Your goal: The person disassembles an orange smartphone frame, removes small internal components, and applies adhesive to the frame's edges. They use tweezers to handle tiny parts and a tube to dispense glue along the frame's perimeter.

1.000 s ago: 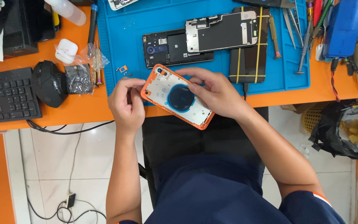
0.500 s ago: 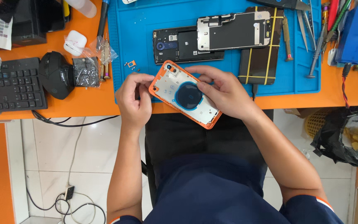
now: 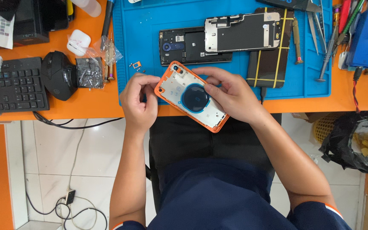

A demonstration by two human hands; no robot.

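Orange phone housing [image 3: 191, 96] held tilted between both hands over blue mat [image 3: 143, 42].

I see both hands holding an orange phone housing [image 3: 191, 97] tilted over the near edge of the orange bench [image 3: 86, 104]. My left hand [image 3: 139, 100] pinches its upper left corner; my right hand [image 3: 231, 93] cradles the right side, thumb on the inner plate beside the dark round coil [image 3: 195, 97]. Beyond, on the blue mat [image 3: 145, 42], lie a black phone frame [image 3: 184, 46] and a metal-shielded board [image 3: 241, 32]. A black mouse [image 3: 58, 76] sits beside the keyboard [image 3: 9, 89].
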